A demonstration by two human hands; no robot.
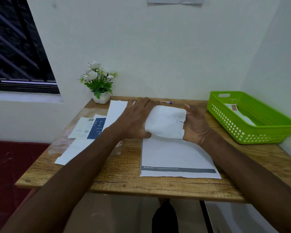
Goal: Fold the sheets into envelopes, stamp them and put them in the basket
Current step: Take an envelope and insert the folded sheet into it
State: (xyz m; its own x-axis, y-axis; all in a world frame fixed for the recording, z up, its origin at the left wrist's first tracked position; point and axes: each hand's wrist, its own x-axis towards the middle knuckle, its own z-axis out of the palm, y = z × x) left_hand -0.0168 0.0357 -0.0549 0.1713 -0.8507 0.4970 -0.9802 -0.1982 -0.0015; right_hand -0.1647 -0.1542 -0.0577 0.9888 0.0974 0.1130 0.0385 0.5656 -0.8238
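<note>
Both hands on folded sheet [165, 121] mid-worktop: left hand [134, 118] clamps its left end, right hand [196, 125] cups right end, fingers half-curled. Long axis runs left-right. Basket [225, 121] off to right edge, right hand nearer, looks best placed to carry.

Basket's [252, 132] envelope [238, 113] half hidden, perhaps stamped; sheet's [178, 158] banner print illegible.
</note>
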